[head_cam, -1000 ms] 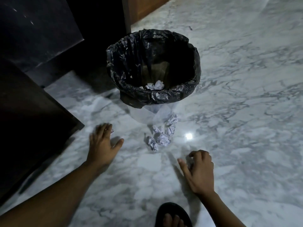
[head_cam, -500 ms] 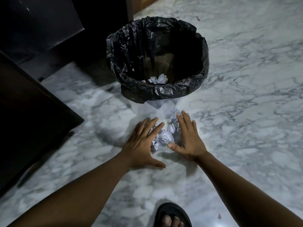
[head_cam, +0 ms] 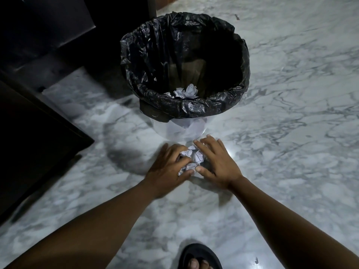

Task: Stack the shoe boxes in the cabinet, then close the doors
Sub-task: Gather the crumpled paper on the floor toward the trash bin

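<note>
**Paper scraps in the hands, no shoe boxes in sight**

I see both hands down on the marble floor [head_cam: 291,133], just on the near side of the bag-lined waste bin [head_cam: 194,110]. The left hand [head_cam: 169,166] curls its fingers into a cluster of crumpled paper balls [head_cam: 192,158]. The right hand [head_cam: 215,164] lies against their other side, fingers mostly straight, cupping rather than gripping. More crumpled paper [head_cam: 186,92] sits inside the bin. No shoe boxes show anywhere. The dark furniture [head_cam: 38,142] at the left may be the cabinet, but I cannot tell. The risk, as I judge it, is that the balls are loose and light. A two-handed scoop could shed one through the gap by the thumbs, or clip the bag's rim and drop scraps outside.
</note>
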`<state>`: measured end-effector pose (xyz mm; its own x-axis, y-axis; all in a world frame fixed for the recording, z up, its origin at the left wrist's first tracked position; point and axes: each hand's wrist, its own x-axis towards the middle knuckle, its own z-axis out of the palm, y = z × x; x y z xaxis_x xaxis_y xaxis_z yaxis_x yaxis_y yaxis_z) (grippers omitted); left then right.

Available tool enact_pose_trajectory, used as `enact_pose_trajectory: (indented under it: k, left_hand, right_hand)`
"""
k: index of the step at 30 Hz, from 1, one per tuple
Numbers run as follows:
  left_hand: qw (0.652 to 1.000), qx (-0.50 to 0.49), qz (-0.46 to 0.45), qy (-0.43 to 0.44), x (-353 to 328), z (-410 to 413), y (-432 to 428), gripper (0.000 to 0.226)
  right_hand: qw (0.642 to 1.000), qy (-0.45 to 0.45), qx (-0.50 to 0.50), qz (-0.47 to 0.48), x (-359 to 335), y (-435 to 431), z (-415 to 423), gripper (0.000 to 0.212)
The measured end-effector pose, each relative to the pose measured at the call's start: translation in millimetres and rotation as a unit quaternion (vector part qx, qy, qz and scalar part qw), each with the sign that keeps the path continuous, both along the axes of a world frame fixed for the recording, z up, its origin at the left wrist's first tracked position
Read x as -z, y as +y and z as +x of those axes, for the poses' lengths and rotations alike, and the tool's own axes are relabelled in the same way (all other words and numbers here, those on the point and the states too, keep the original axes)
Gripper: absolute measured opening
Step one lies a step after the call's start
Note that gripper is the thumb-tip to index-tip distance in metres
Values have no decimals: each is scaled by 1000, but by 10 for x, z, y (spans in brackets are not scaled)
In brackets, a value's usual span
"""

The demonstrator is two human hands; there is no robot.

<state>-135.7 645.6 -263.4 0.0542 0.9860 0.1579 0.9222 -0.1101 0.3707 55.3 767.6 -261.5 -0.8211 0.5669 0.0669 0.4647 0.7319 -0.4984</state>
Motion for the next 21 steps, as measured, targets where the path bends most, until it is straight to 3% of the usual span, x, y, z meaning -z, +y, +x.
enact_pose_trajectory:
  k: [6, 12, 15, 18, 21]
  left_hand:
    - [998, -4, 44, -53, -5, -99, -134, 25]
    - [992, 9, 81, -94, 11, -29, -132, 13]
    - [988, -20, 93, -122, 38, 8, -122, 10]
    - [991, -32, 95, -85, 48, 29, -105, 37]
    - [993, -16, 102, -59, 41, 40, -123, 20]
  right_hand:
    - [999, 5, 2, 31, -36, -45, -12, 63]
    - [998, 34, 14, 56, 7, -109, -49, 27]
    - [997, 40, 2, 69, 31, -115, -59, 25]
    - [995, 49, 30, 80, 48, -176, -62, 32]
    - [994, 18, 63, 83, 56, -250, -60, 30]
